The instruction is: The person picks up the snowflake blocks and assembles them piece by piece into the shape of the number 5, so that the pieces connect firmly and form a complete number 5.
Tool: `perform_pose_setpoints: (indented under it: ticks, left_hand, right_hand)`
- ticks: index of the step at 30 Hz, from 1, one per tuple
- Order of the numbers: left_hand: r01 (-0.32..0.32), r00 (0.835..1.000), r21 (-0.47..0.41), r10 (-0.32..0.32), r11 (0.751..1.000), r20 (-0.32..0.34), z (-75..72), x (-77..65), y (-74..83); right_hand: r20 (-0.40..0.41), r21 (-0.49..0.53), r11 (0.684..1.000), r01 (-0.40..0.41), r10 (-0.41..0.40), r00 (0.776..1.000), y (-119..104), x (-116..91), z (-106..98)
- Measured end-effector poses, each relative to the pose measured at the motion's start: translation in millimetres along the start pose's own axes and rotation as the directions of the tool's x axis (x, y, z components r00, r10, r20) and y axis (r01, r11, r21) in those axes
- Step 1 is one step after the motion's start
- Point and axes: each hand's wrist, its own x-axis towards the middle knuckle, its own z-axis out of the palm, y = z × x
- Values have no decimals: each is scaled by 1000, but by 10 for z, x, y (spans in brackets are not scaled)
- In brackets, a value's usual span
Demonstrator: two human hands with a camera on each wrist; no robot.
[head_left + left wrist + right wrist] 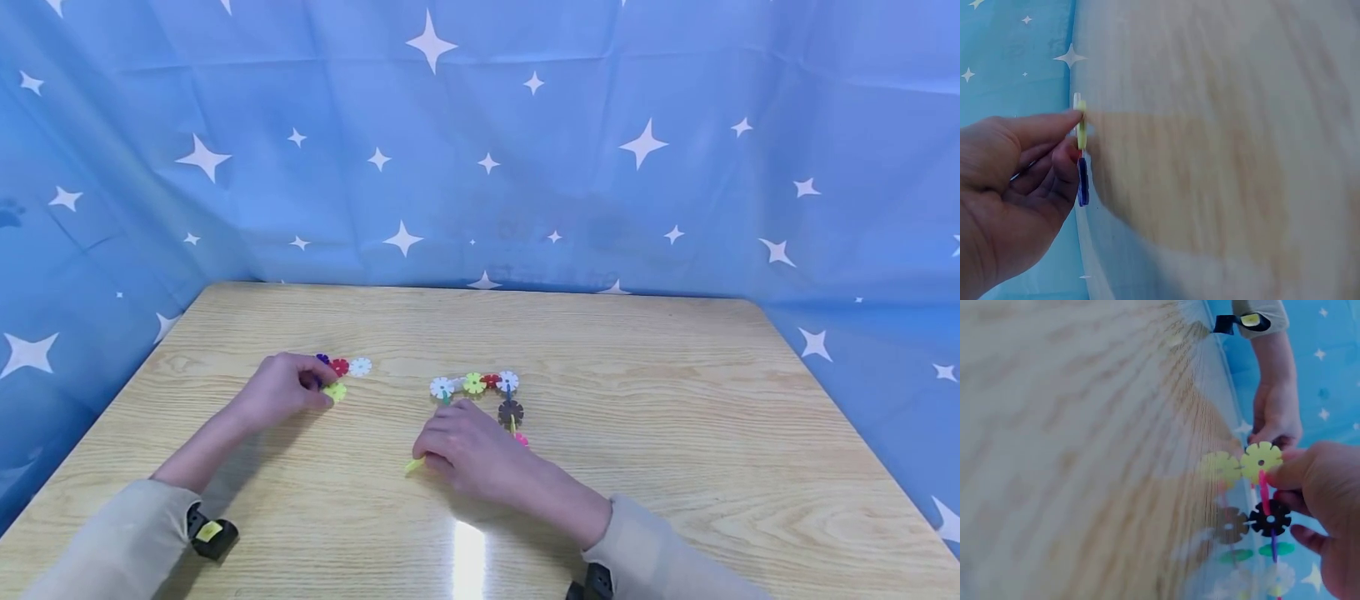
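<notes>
Right hand (468, 447) pinching yellow disc (1255, 460), left hand (281, 390) seemingly holding disc chain (340, 367)

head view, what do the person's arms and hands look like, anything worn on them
The left hand and right hand are both bare. The left sleeve and right sleeve are long, plain and pale beige. At the end of the left one sits a black box with a yellow patch; at the right, a black device, partly cut off by the picture's bottom edge.

The table (712, 417) stands before the curtain (480, 196), a disc cluster (361, 367) left of a disc chain (474, 383).
</notes>
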Motion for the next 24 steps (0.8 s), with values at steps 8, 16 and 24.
perform_pose_setpoints:
  ticks: [8,16,24]
  left_hand:
    - [-44,985,-78,56,996,162,29,-52,21]
    - [-118,966,-105,139,987,216,114,-154,89]
    - [-144,955,-176,184,974,234,237,-225,193]
  right_hand:
    - [-45,200,978,-60,70,997,24,12,52]
    - [4,283,949,-140,144,990,28,18,75]
    - [-35,327,934,-145,166,986,40,27,100]
